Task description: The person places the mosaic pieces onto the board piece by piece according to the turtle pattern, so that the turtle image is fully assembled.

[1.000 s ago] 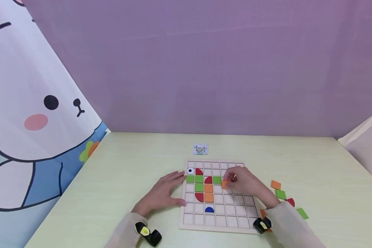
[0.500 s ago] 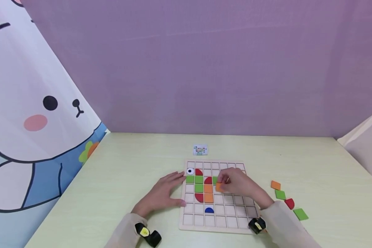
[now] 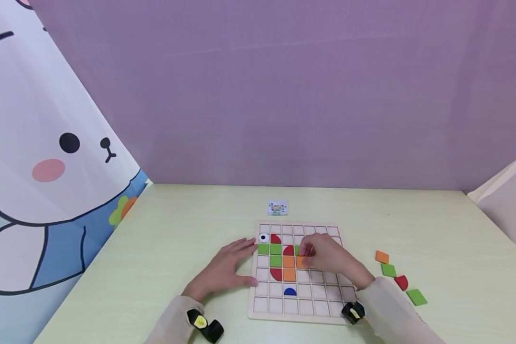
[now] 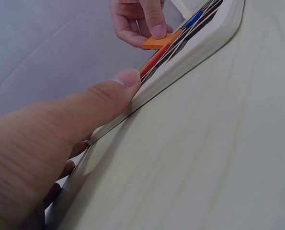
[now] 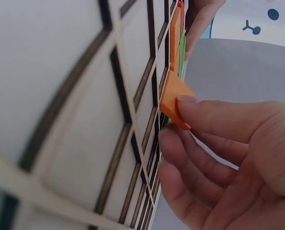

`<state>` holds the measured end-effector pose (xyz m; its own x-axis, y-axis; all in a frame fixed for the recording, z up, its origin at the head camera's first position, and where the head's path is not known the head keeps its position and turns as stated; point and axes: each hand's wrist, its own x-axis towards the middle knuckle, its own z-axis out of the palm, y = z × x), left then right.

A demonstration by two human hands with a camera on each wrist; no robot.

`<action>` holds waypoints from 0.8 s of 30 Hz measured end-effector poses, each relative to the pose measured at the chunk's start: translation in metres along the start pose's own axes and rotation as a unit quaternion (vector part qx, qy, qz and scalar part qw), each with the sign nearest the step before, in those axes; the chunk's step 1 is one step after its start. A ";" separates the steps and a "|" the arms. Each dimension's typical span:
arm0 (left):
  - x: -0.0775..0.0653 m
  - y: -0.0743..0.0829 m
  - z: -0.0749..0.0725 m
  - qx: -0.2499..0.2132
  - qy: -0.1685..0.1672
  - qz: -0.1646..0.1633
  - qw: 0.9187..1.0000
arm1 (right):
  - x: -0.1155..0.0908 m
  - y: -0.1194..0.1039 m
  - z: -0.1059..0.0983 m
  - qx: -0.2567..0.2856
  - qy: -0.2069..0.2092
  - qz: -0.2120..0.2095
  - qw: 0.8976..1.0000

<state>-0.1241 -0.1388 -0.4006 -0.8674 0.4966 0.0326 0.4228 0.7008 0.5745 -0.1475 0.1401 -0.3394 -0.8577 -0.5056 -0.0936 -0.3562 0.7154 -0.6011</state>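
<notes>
An orange square tile (image 5: 173,98) is pinched between the thumb and fingers of the right hand (image 3: 328,255). It is tilted, with its lower edge at the surface of a pale gridded board (image 3: 321,308), just right of the upper of two seated orange squares (image 3: 289,262). Part of a green square (image 3: 297,250) shows just beyond the held tile. Further left in the grid sit more green squares (image 3: 276,249), red rounded pieces (image 3: 276,274) and an eye piece (image 3: 263,237); a blue half-circle (image 3: 290,291) lies nearer the person. The left hand (image 3: 225,265) grasps nothing; its fingers, extended, and thumb rest at the board's left edge. Four loose pieces (image 3: 389,270), orange, green, red and green, lie on the bench (image 3: 189,210) to the right. A small picture card (image 3: 277,208) lies beyond the board, before a purple backdrop (image 3: 284,95).
</notes>
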 end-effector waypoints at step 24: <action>-0.001 0.001 0.000 -0.002 0.000 0.005 1.000 | 0.000 -0.002 0.000 -0.012 0.004 0.022 1.000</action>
<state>-0.1229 -0.1384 -0.3995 -0.8625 0.5046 0.0382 0.4310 0.6929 0.5780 -0.1472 0.1387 -0.3381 -0.8756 -0.4694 -0.1138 -0.3262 0.7486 -0.5773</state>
